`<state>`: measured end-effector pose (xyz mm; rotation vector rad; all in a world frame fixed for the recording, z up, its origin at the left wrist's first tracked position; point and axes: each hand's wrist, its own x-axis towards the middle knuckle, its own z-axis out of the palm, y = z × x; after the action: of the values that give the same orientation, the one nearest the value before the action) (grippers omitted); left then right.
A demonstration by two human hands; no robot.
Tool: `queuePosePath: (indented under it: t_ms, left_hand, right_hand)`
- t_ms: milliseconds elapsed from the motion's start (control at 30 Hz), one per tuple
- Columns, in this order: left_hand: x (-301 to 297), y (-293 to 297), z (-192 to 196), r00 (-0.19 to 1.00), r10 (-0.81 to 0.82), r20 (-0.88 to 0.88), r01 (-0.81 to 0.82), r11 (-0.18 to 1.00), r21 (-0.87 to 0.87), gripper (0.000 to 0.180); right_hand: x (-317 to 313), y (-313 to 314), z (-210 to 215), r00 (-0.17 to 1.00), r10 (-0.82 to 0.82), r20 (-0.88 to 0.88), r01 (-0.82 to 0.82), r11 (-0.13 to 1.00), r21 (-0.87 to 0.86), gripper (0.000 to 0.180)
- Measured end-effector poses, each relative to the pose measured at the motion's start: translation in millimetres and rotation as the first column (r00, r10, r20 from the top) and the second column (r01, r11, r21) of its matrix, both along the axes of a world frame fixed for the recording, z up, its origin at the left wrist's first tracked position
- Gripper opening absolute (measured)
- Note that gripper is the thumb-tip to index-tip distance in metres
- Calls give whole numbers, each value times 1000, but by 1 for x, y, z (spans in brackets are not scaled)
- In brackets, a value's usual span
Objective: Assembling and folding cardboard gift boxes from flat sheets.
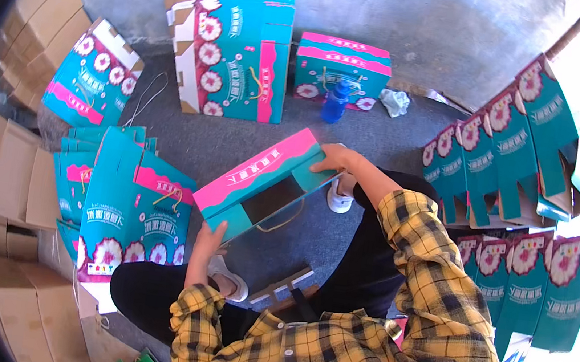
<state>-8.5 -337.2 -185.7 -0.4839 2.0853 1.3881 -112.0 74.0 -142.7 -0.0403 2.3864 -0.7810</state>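
Note:
A teal and pink cardboard gift box (pixel 256 169) is held tilted in front of me, above the floor. Its dark inside shows through a gap between folded flaps, and a cord handle (pixel 283 222) hangs at its near side. My left hand (pixel 209 238) grips the near left corner, the thumb lying on a teal flap. At the far right end, my right hand (pixel 334 159) is closed on the other corner. Some fingers of both hands are hidden by the cardboard.
Flat cartons (pixel 146 213) lean at my left, another stack (pixel 248 51) against the wall. A blue bottle (pixel 335 106) stands by a closed gift box (pixel 309 63) and crumpled paper (pixel 395 102). Rows of opened cartons (pixel 514 148) line the right; brown boxes (pixel 21 299) fill the left.

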Motion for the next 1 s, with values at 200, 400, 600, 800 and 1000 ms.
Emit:
queuePosePath:
  t_ms: [200,400,600,800,1000]
  left_hand:
    - [-1,23,48,839,-83,-538,-8,986,-165,52]
    - [-4,58,105,687,-71,-723,26,997,-73,53]
    - [-18,135,170,532,-44,-845,155,987,46,52]
    - [-22,192,215,427,-143,-893,273,962,-24,54]
    - [-15,265,227,314,-502,-806,351,850,-393,64]
  right_hand:
    - [24,5,94,905,-123,-406,97,992,-85,71]
    - [87,29,183,622,-234,-747,187,971,-148,71]
    - [160,82,238,395,-402,-826,362,894,-262,71]
    - [212,128,217,335,-624,-706,471,760,-448,67]
    - [267,176,96,283,-794,-539,483,603,-635,55]
